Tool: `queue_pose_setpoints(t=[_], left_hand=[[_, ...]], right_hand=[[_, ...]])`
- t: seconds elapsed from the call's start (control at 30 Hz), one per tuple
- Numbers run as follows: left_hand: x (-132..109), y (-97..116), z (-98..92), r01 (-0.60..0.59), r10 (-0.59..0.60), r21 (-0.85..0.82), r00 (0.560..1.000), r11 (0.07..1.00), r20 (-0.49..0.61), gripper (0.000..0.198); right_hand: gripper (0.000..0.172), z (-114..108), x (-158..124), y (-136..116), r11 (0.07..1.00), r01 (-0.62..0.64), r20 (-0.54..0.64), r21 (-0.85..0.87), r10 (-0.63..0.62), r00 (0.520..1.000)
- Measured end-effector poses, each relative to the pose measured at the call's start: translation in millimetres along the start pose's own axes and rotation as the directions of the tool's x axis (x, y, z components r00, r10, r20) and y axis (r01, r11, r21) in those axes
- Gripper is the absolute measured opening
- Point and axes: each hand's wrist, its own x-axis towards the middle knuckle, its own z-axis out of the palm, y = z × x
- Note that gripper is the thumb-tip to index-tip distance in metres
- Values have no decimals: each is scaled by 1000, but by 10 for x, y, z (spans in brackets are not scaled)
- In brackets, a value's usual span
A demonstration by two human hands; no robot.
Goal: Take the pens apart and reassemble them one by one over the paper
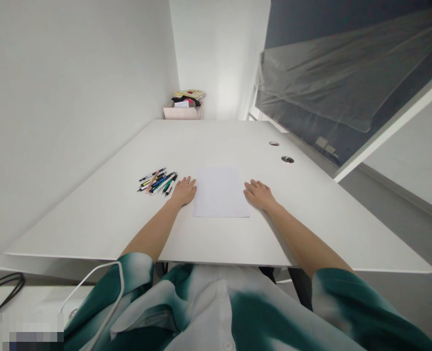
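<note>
My left hand (183,191) rests palm down on the white desk (91,224), just right of a loose pile of several pens and markers (158,181). Its fingertips nearly touch the pile. A blank white sheet of paper (220,192) lies flat between my hands, close to the left hand's side. My right hand (259,195) lies palm down beside the sheet's right edge, with its fingers near the paper. Neither hand holds anything.
Two round cable grommets (273,144) (288,159) are set in the desk's far right area. A wall runs along the left side. A pink box (182,113) holding fabric items stands beyond the far edge. A plastic-covered panel (350,73) hangs at right.
</note>
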Motion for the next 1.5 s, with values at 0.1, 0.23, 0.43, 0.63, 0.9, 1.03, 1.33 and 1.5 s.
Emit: queue_pose_setpoints(t=[0.1,0.23,0.43,0.63,0.9,1.03,1.33,1.5], left_hand=[[-1,-1,-8,-3,3,-16,1000,1000,-1,51],[-4,8,-40,-1,1,-13,1000,1000,20,51],[-9,22,-63,14,-13,-10,999,1000,37,51],[-23,36,-84,11,-11,-11,999,1000,34,51],[-43,64,-119,8,-8,-14,999,1000,34,52],[-41,61,-121,13,-12,-32,999,999,36,52],[8,-36,-49,-13,10,-80,999,997,-48,47],[11,-48,-48,-19,15,-83,999,996,-46,47]], right_hand=[[52,20,8,10,1000,-5,-1,9,5,1000],[51,23,9,10,1000,-12,-4,15,12,1000],[52,-12,-1,-4,1000,-15,16,20,14,1000],[52,-16,-6,-7,1000,-12,11,20,12,1000],[51,5,11,24,1000,-2,3,28,2,1000],[50,20,17,30,1000,-2,-8,31,2,1000],[48,63,34,60,999,1,-29,50,0,1000],[47,79,40,73,998,10,-44,60,-7,999]])
